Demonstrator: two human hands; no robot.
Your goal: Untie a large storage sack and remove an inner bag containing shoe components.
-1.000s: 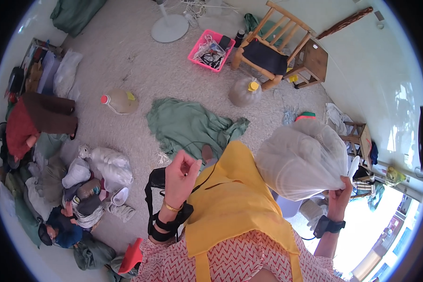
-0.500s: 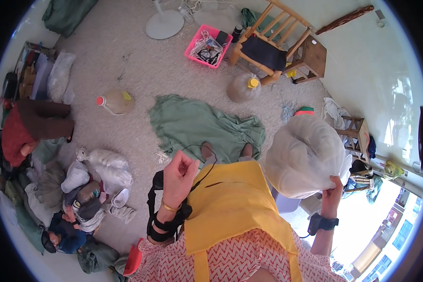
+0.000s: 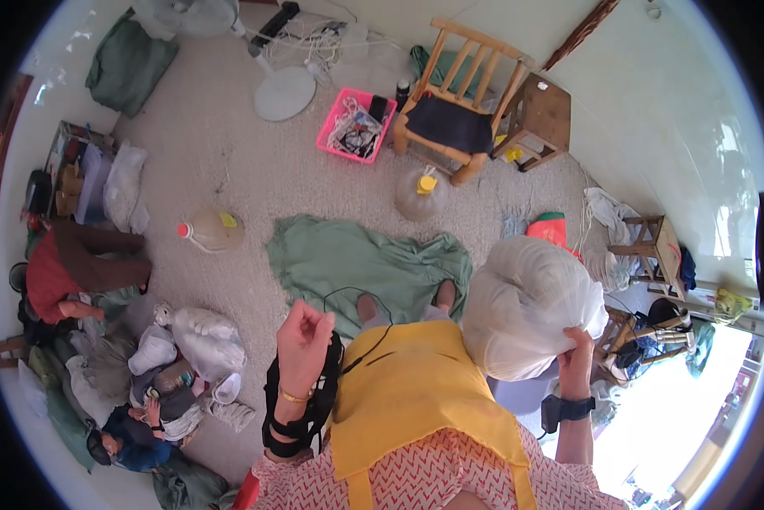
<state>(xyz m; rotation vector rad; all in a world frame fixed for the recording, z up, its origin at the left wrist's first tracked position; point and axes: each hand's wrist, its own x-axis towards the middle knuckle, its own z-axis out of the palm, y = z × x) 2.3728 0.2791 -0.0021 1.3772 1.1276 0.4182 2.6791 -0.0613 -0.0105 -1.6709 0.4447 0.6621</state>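
Note:
My right hand [image 3: 578, 347] is closed on the edge of a big, stuffed, whitish translucent plastic bag [image 3: 531, 302], which hangs in the air to the right of my yellow apron [image 3: 412, 374]. My left hand [image 3: 304, 344] is raised in front of the apron's left side, its fingers curled together in a pinch. Whatever it may hold is hidden. A thin black cord [image 3: 367, 350] loops beside that hand. Beyond my feet, a crumpled green cloth [image 3: 361, 255] is spread on the floor.
Two large bottles, one red-capped [image 3: 216, 232] and one yellow-capped [image 3: 421, 200], stand beyond the cloth. Farther off are a pink basket [image 3: 322, 140] and a wooden chair [image 3: 448, 81]. Two other people, one in a red top [image 3: 50, 268], are at left among piled bags [image 3: 203, 340].
My view has tilted up, showing more of the far floor and a fan. The bag stays in my right hand, slightly more to the left in view. My left hand is still curled.

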